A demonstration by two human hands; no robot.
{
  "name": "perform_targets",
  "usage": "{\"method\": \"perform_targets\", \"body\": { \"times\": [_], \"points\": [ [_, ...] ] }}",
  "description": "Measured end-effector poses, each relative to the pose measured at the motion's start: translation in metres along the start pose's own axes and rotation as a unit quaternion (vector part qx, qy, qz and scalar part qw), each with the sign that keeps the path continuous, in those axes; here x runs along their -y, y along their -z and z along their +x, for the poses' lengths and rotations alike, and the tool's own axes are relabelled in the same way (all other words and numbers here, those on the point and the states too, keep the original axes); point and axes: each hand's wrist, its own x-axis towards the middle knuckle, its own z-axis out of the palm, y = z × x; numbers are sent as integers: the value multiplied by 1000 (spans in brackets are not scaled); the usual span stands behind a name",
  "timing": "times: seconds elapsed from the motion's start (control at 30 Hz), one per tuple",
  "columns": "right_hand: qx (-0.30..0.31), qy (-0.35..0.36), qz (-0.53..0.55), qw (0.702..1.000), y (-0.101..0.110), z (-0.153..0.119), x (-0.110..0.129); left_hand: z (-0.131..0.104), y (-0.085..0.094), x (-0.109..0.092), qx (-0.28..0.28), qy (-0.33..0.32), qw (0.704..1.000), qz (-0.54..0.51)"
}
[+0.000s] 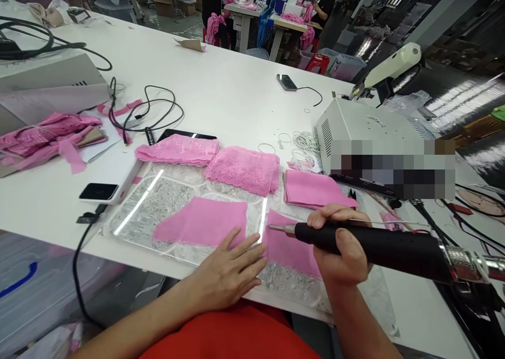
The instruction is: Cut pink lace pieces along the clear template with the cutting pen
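Note:
My right hand is wrapped round a thick black handpiece with a thin metal tip pointing left. The tip hovers over or touches a pink fabric piece; I cannot tell which. My left hand lies flat with its fingers spread, the fingertips over the right edge of another pink fabric piece. Both pieces rest on a clear patterned mat. Behind them lie two stacks of pink lace, a left stack and a middle stack. A stack of plain pink fabric sits behind my right hand.
A grey metal box stands at the right, a white power bank at the left. Black cables, a phone, thin white elastic loops and a pink bundle lie on the white table. People work at sewing machines beyond.

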Motion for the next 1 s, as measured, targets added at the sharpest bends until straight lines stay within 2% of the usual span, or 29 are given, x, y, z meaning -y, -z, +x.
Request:
{"method": "perform_targets", "body": {
  "times": [0.37, 0.7, 1.0],
  "points": [
    [9, -6, -22, 1000, -2, 0, -3, -3, 0, 0, 4, 2, 1000, -7],
    [33, -44, 9, 998, 4, -11, 9, -1, 2, 1, -20, -16, 1000, -9],
    [37, -45, -2, 998, 1, -15, 4, -4, 0, 1, -5, -12, 1000, -6]
  ]
}}
